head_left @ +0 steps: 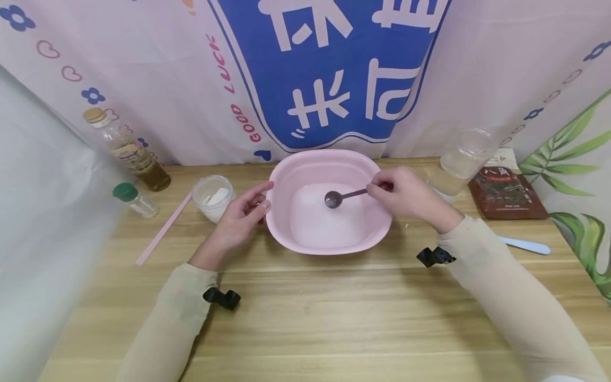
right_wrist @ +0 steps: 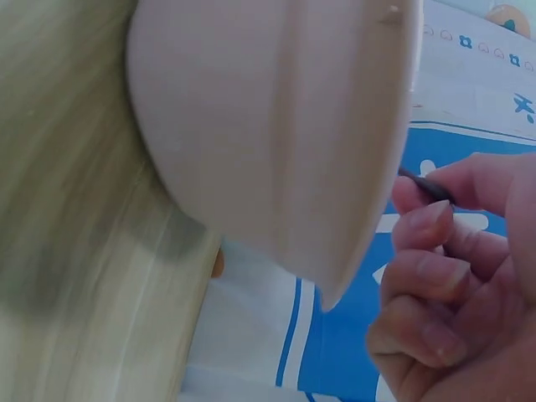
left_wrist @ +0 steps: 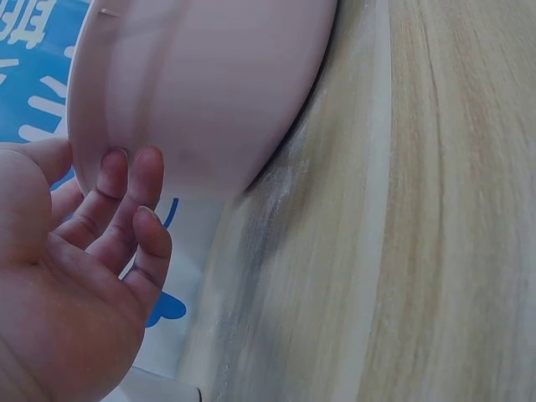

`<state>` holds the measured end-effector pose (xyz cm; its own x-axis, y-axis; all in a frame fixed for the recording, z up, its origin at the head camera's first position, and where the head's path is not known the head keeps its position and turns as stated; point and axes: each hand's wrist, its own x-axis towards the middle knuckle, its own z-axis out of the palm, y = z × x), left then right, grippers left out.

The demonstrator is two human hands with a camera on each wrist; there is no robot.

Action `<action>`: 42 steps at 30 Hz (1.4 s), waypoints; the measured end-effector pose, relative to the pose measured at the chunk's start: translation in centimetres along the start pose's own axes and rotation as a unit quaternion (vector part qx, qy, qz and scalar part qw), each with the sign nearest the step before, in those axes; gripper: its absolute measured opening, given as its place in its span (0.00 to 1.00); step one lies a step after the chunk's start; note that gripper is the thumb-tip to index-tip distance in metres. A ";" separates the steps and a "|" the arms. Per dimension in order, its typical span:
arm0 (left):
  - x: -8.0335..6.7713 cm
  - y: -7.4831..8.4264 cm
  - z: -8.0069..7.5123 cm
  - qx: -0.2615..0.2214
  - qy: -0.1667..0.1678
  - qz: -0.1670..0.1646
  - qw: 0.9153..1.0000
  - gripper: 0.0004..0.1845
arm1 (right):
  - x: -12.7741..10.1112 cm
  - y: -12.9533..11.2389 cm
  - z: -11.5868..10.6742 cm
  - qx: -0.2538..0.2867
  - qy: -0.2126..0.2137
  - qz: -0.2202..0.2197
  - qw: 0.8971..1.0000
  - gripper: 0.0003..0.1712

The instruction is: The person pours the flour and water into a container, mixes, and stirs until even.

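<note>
Now my right hand pinches the spoon over the basin; my left hand, fingers relaxed, touches its rim.

A basin sits mid-counter; a spoon hangs over its inside. Left of it stand a jar, a stick, a shaker and a bottle. Right lie a cup, packet and spatula.
</note>
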<state>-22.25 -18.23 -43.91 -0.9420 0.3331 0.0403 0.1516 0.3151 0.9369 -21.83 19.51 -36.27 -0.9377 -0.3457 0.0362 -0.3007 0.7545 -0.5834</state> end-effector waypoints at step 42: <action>-0.1 0.0 -0.1 0.000 -0.005 -0.007 1.000 0.27 | 0.1 0.1 0.3 -0.038 -0.015 0.048 0.998 0.16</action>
<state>-22.21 -18.38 -43.85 -0.9410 0.3377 0.0238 0.1383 0.3194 0.9375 -21.89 19.45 -36.55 -0.9573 -0.2861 -0.0420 -0.2238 0.8249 -0.5190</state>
